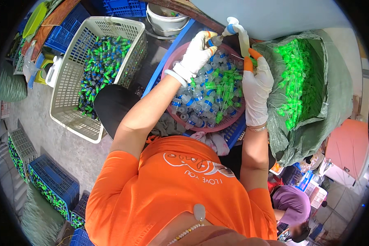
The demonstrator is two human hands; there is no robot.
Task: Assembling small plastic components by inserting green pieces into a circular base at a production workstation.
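Observation:
My left hand [194, 57], in a white glove with orange-yellow fingertips, is closed around a small clear bottle [217, 40]. The bottle points up at the end of a white curved pipe [243, 37] with a blue band; whether they touch I cannot tell. My right hand [257, 90], gloved with orange fingertips, pinches a small green piece [253, 62] just below the pipe; its shape is mostly hidden. Under both hands stands a pink basin [238, 119] of small clear bottles [201, 106] with blue bands and some green pieces with thin tubes [225, 92].
A green sack [336, 86] at the right holds green tubed pieces [293, 82]. At the left stands a white slatted crate [63, 98] of green-and-dark small pieces. A white bucket [166, 24] is behind, blue crates [55, 176] lower left. Another person in purple [292, 203] sits lower right.

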